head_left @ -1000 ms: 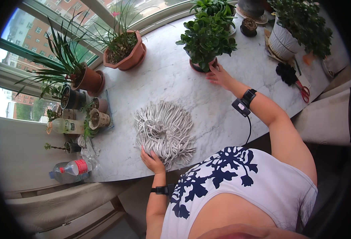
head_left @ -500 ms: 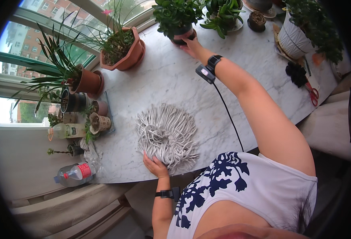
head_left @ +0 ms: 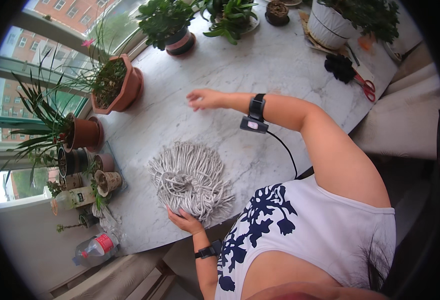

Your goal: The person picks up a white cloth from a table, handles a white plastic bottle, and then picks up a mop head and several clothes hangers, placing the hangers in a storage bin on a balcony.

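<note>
A grey string mop head (head_left: 205, 172) lies bunched in a round heap near the front edge of the marble table (head_left: 250, 65). Against its near left edge rests my left hand (head_left: 184, 221), fingers stretched out along the strands without gripping them. My right hand (head_left: 205, 99) is over the middle of the table, beyond the mop head and apart from it. Its fingers are loosely bent and apart, with nothing seen in them. The leafy plant's dark pot (head_left: 181, 42) stands farther back on its saucer.
Along the window side stand an octagonal terracotta pot (head_left: 125, 90), a brown pot (head_left: 84, 132) and several small pots. A plastic bottle (head_left: 95, 249) lies at the near left corner. Red-handled scissors (head_left: 366, 87), a black bundle (head_left: 340, 67) and a white pot (head_left: 327, 27) are far right.
My right hand has let go of the leafy plant's pot and drawn back toward me. The whole view has shifted. My left hand stays at the mop head.
</note>
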`<action>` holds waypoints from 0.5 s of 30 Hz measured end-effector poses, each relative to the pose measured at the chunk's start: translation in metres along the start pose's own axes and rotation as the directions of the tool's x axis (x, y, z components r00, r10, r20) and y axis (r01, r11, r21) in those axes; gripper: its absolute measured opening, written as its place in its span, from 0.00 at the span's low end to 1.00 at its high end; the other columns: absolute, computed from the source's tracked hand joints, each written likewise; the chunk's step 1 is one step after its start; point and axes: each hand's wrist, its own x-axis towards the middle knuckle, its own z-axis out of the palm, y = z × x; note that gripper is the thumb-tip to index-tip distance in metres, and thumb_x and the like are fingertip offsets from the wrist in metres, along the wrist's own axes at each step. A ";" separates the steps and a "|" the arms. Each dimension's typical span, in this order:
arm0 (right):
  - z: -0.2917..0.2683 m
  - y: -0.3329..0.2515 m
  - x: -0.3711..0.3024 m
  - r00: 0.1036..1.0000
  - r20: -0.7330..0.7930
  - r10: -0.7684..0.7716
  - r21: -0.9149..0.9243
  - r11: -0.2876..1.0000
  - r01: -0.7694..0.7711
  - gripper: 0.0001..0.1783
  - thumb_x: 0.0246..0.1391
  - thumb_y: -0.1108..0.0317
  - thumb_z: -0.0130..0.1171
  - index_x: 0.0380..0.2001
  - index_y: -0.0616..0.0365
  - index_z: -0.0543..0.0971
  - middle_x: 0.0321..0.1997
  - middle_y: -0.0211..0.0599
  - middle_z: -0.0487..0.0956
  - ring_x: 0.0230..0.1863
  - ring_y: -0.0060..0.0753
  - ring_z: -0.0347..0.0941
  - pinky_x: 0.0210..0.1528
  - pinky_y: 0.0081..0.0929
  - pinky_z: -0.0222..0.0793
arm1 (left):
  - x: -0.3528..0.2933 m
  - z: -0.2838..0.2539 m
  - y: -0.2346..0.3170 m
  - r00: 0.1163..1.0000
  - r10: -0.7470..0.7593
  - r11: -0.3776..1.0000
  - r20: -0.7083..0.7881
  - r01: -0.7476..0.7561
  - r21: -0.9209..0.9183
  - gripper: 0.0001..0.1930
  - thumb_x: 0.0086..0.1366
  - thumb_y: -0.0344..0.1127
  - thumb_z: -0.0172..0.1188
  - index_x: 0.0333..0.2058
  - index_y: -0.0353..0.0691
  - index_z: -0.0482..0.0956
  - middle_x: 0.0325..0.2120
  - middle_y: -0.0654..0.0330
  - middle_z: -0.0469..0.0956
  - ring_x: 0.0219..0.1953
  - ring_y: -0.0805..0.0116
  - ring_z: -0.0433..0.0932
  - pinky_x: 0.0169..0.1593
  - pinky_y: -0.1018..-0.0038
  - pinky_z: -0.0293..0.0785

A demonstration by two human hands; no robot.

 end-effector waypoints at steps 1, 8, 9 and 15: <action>-0.001 -0.005 -0.027 0.998 0.068 -0.011 -0.049 0.999 0.015 0.30 0.53 0.55 0.57 0.52 0.65 0.66 0.45 0.44 0.76 0.37 0.29 0.77 0.39 0.26 0.70 | 0.003 -0.001 0.004 1.000 0.019 1.000 0.015 -0.019 -0.012 0.25 0.64 0.42 0.46 0.55 0.32 0.61 0.51 0.43 0.65 0.53 0.48 0.65 0.56 0.61 0.58; -0.041 -0.010 -0.156 0.994 0.111 -0.007 -0.325 0.945 0.043 0.24 0.53 0.55 0.56 0.47 0.61 0.71 0.46 0.42 0.75 0.40 0.32 0.76 0.42 0.27 0.70 | 0.041 -0.018 0.005 0.654 -0.648 0.507 0.389 0.753 -0.420 0.25 0.62 0.41 0.54 0.55 0.36 0.61 0.48 0.55 0.70 0.45 0.61 0.72 0.44 0.64 0.70; -0.049 -0.009 -0.169 0.997 0.079 -0.003 -0.349 0.937 0.030 0.23 0.53 0.55 0.56 0.47 0.60 0.71 0.46 0.41 0.75 0.40 0.33 0.76 0.42 0.27 0.70 | 0.046 -0.016 -0.013 0.659 -0.643 0.509 0.391 0.749 -0.425 0.25 0.62 0.41 0.54 0.55 0.36 0.61 0.48 0.55 0.70 0.45 0.61 0.72 0.44 0.64 0.70; -0.117 -0.009 -0.216 0.972 -0.231 -0.041 -0.467 0.881 -0.074 0.23 0.52 0.55 0.56 0.47 0.59 0.72 0.46 0.42 0.75 0.41 0.38 0.75 0.45 0.30 0.68 | 0.066 -0.023 0.006 0.486 -0.340 0.014 0.805 0.858 -0.513 0.25 0.58 0.41 0.52 0.53 0.34 0.65 0.49 0.53 0.71 0.50 0.57 0.71 0.49 0.60 0.70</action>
